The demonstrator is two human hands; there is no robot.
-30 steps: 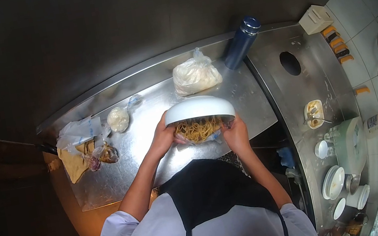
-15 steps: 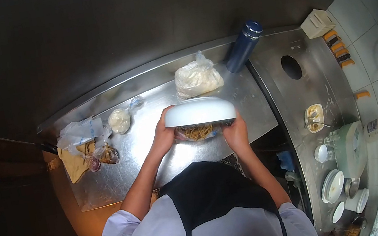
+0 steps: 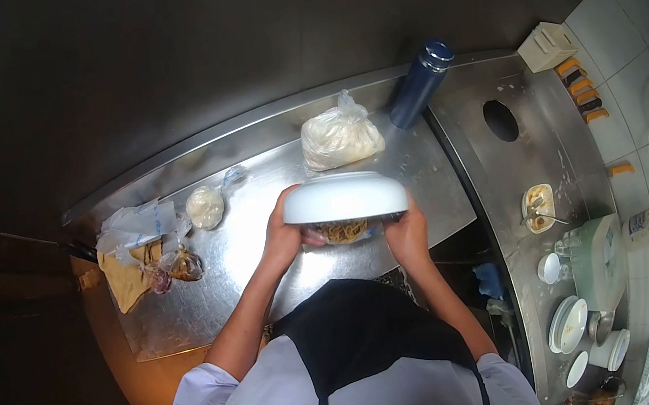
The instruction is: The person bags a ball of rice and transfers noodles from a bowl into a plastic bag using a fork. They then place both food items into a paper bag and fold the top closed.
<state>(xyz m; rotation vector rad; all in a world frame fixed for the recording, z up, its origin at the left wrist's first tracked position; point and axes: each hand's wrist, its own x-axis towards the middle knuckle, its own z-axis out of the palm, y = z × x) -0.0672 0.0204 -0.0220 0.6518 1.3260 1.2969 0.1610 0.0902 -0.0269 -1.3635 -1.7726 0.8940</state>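
Showing a white bowl [image 3: 343, 197] held upside down above a steel counter [image 3: 211, 294], its rim facing down over a clump of brown noodles [image 3: 344, 232] in a clear wrapper just beneath it. The person's left hand [image 3: 283, 237] grips the bowl's left edge, fingers curled up around the rim; the right hand [image 3: 408, 238] clasps the bowl's right edge, thumb against its side. Whether the noodles touch the counter cannot be told.

Beyond the bowl, near it, lies a knotted clear bag of pale noodles [image 3: 339, 136]. Beyond and to the right of the bowl a dark blue flask [image 3: 421, 84] stands against the back ledge. Left of the bowl sits a small bag with a white lump [image 3: 205, 206], and farther left a heap of crumpled plastic bags [image 3: 136, 230] over brown paper [image 3: 127, 280].

Right of the bowl a second steel surface carries a round hole [image 3: 500, 120], a small dish with utensils [image 3: 539, 207], and stacked white plates [image 3: 570, 324]. Orange-capped items [image 3: 585, 90] line the tiled wall well apart from the bowl.
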